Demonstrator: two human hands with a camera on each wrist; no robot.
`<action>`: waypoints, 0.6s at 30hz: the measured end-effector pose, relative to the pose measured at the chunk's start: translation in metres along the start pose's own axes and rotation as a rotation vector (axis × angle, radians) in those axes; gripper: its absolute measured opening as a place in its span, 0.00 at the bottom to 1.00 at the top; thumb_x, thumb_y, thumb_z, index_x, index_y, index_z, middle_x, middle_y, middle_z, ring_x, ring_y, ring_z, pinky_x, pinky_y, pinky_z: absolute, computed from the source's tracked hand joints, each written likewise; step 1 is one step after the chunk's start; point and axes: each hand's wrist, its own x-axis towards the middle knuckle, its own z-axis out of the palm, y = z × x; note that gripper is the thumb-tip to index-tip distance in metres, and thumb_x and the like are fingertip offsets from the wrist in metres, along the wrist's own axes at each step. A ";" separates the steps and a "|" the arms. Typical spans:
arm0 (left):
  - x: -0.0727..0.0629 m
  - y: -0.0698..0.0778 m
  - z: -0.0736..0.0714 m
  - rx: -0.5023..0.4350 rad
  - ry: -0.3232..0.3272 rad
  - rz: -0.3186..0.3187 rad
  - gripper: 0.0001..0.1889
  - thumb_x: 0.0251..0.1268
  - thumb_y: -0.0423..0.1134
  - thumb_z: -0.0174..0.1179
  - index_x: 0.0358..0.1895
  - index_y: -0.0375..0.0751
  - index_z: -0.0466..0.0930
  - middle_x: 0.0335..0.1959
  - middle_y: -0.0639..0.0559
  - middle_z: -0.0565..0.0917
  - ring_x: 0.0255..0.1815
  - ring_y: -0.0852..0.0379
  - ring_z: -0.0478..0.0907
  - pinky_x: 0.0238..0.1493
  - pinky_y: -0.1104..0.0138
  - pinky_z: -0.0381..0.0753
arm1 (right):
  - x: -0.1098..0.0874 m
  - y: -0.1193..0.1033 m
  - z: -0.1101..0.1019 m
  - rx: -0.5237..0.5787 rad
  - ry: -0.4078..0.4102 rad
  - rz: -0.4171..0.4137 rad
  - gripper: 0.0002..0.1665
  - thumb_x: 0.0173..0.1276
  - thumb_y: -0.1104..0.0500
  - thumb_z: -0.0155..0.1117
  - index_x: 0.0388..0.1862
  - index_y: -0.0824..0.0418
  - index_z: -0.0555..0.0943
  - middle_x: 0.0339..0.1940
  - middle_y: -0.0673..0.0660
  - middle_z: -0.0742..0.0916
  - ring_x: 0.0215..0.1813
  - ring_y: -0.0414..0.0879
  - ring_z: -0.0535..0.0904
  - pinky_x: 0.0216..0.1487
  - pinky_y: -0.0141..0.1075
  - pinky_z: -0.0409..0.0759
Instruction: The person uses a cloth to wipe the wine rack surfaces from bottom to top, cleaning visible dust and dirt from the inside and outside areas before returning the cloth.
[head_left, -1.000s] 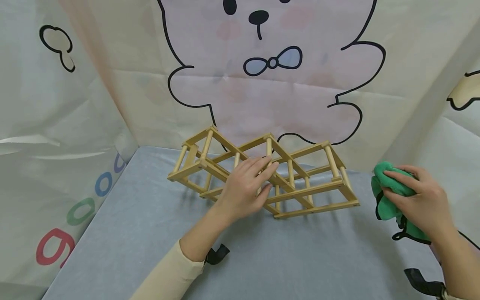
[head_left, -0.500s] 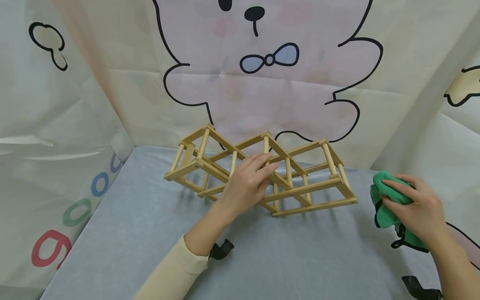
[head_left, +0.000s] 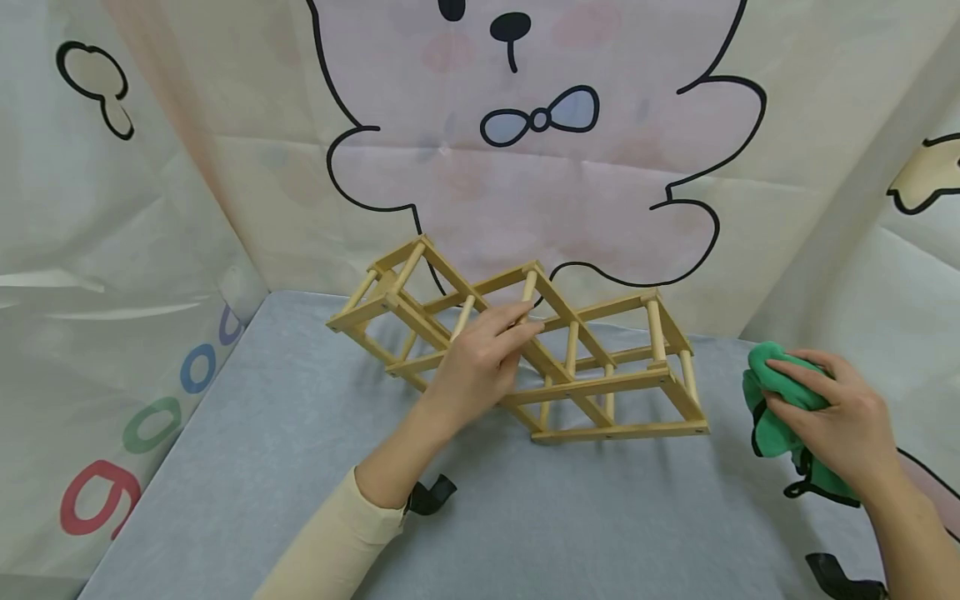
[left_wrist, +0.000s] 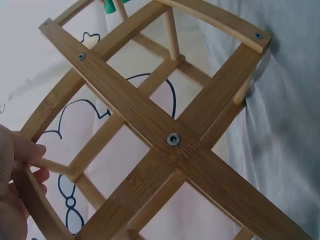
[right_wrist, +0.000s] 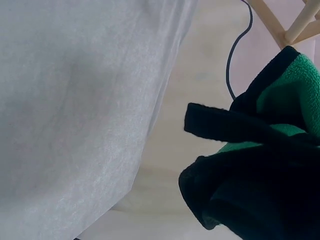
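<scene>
In the head view, a wooden folding rack (head_left: 615,382) of crossed slats and round dowels stands mid-table, its left end higher than its right. My left hand (head_left: 480,362) grips it at the middle, around a dowel and slat near the top. The left wrist view shows the crossed slats (left_wrist: 127,100) joined by a metal screw, with my thumb and fingers curled around a bar at the left edge. My right hand (head_left: 847,408) holds a bunched green cloth (head_left: 776,429) with black edging, off to the right of the rack. Dark folds of this cloth (right_wrist: 295,95) fill the right wrist view's right side.
A pale blue-grey cloth covers the table (head_left: 637,517). Behind it hangs a fabric backdrop (head_left: 600,192) with a cartoon bear. Similar printed sheets (head_left: 112,233) enclose the left and right sides. Black straps (head_left: 433,496) sit at both wrists.
The rack has tilted, its left end rising and its right end dropping slightly, as my left hand shifts a little left. My right hand has dipped slightly with the cloth still held.
</scene>
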 end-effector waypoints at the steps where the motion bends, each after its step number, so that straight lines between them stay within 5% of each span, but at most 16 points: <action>1: 0.000 -0.001 -0.002 -0.003 0.002 -0.005 0.15 0.66 0.17 0.61 0.51 0.34 0.87 0.57 0.36 0.85 0.60 0.42 0.83 0.65 0.62 0.82 | 0.000 0.000 0.000 -0.002 0.000 0.002 0.28 0.52 0.77 0.77 0.55 0.70 0.87 0.60 0.69 0.81 0.62 0.15 0.59 0.50 0.11 0.57; 7: -0.002 -0.008 -0.016 -0.001 -0.005 -0.050 0.14 0.68 0.19 0.63 0.52 0.35 0.88 0.56 0.37 0.86 0.59 0.43 0.84 0.67 0.60 0.81 | -0.001 -0.003 0.001 0.013 0.002 -0.012 0.25 0.55 0.75 0.76 0.54 0.70 0.87 0.59 0.71 0.81 0.63 0.15 0.59 0.51 0.12 0.57; 12: -0.009 -0.012 -0.026 -0.027 0.009 -0.101 0.14 0.64 0.17 0.66 0.50 0.32 0.89 0.56 0.37 0.87 0.59 0.41 0.85 0.70 0.57 0.79 | -0.002 -0.005 0.003 0.067 0.011 -0.053 0.18 0.67 0.62 0.74 0.52 0.71 0.87 0.63 0.45 0.80 0.64 0.19 0.63 0.52 0.14 0.60; 15: -0.012 -0.016 -0.030 -0.040 0.020 -0.129 0.13 0.63 0.16 0.65 0.47 0.32 0.90 0.55 0.37 0.88 0.59 0.41 0.85 0.69 0.58 0.80 | -0.003 -0.008 0.004 0.099 0.022 -0.059 0.26 0.71 0.48 0.71 0.51 0.72 0.88 0.65 0.30 0.73 0.64 0.19 0.65 0.53 0.14 0.61; 18: -0.014 -0.019 -0.033 -0.056 0.026 -0.145 0.13 0.63 0.16 0.65 0.46 0.32 0.90 0.55 0.37 0.88 0.59 0.41 0.85 0.68 0.60 0.80 | -0.003 -0.012 0.005 0.115 0.034 -0.077 0.40 0.70 0.33 0.64 0.49 0.72 0.88 0.65 0.29 0.74 0.64 0.20 0.66 0.53 0.13 0.62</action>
